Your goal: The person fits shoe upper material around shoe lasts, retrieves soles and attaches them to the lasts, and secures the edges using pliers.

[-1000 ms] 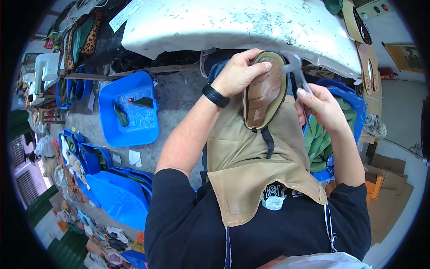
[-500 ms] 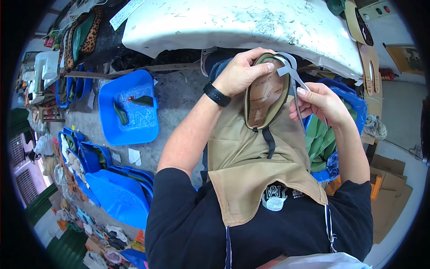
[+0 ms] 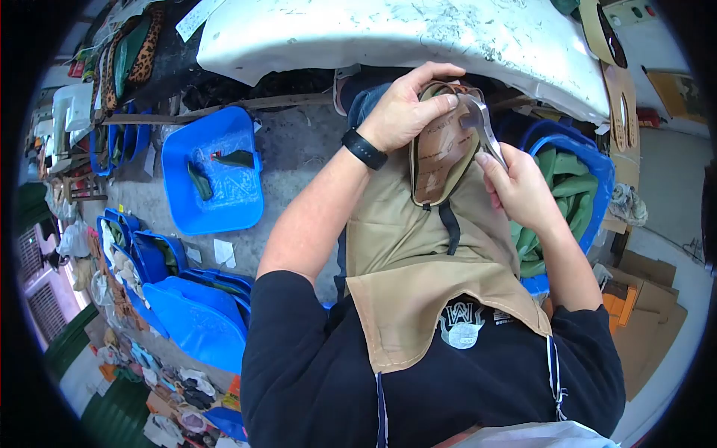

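Observation:
Sole side up over my apron (image 3: pixel 388 231) is a shoe upper on its last (image 3: pixel 441 160), with a brown printed insole and an olive edge standing up around it. My left hand (image 3: pixel 409 108) grips its far end, thumb across the insole and fingers over the outer side. In my right hand (image 3: pixel 517 185) are metal lasting pliers (image 3: pixel 485 131), the handles closed in my fist. Their jaws are at the upper's right edge near the far end; whether they pinch the material is too blurred to tell. A black strap (image 3: pixel 449 228) hangs from the near end.
A blue bin (image 3: pixel 590 160) of green shoe parts (image 3: pixel 556 187) stands close by my right arm. Left on the floor, a blue tub (image 3: pixel 213 213) holds two dark green pieces. A white-covered bench (image 3: pixel 358 37) lies ahead; more blue bins (image 3: pixel 198 317) are at left.
My right hand has closed further around the pliers' handles. The pliers have turned more upright, their jaws now at the upper's edge. My left hand keeps its hold, shifted slightly.

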Available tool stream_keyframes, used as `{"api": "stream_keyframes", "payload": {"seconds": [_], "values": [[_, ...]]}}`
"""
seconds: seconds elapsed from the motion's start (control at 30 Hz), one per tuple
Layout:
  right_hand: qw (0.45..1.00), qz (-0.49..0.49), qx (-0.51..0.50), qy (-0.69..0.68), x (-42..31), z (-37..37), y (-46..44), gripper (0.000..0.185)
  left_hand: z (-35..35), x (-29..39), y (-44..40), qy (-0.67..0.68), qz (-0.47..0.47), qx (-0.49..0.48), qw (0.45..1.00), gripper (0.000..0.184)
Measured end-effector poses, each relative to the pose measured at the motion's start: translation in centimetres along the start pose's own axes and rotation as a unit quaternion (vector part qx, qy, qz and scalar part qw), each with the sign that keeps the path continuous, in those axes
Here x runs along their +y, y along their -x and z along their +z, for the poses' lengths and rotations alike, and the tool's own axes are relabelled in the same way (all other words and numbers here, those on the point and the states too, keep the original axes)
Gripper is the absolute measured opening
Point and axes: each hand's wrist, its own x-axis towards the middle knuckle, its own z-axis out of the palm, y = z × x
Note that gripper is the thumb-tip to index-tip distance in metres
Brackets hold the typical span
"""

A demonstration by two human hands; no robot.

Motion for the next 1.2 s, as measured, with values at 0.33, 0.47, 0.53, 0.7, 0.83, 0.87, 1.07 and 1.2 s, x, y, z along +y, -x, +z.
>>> {"api": "stream_keyframes", "payload": {"seconds": [0.33, 0.47, 0.53, 0.7, 0.83, 0.87, 1.07, 1.2], "values": [[0.984, -0.073, 0.033, 0.162, 0.5, -0.1, 0.7, 0.032, -0.1, -0.3, -0.7, -0.062, 0.094, -0.026, 0.993, 0.022], [0.985, -0.068, 0.033, 0.153, 0.3, 0.3, 0.8, 0.032, -1.5, 0.0, -1.1, -0.130, 0.086, -0.076, 0.985, 0.019], [0.983, -0.072, 0.029, 0.165, 0.3, 0.2, 0.8, 0.031, -1.7, 0.7, -1.3, -0.197, 0.098, -0.087, 0.972, 0.019], [0.982, -0.054, 0.027, 0.180, -0.6, 0.1, 1.1, 0.027, -1.8, 0.8, -1.7, -0.268, 0.129, -0.093, 0.950, 0.020], [0.987, -0.029, 0.018, 0.159, -0.4, -0.3, 1.9, 0.025, -1.4, 1.0, -1.7, -0.282, 0.130, -0.099, 0.945, 0.021], [0.991, -0.031, 0.008, 0.133, 0.1, -0.7, 1.8, 0.025, -1.4, 1.6, -1.8, -0.298, 0.114, -0.109, 0.942, 0.021], [0.998, -0.003, -0.005, 0.063, 0.9, -0.5, 2.5, 0.026, -1.0, 2.6, -1.8, -0.324, 0.116, -0.102, 0.933, 0.022], [0.996, -0.020, -0.001, 0.088, 1.4, -0.1, 2.1, 0.026, -1.4, 3.1, -2.0, -0.364, 0.100, -0.122, 0.918, 0.025]]}}
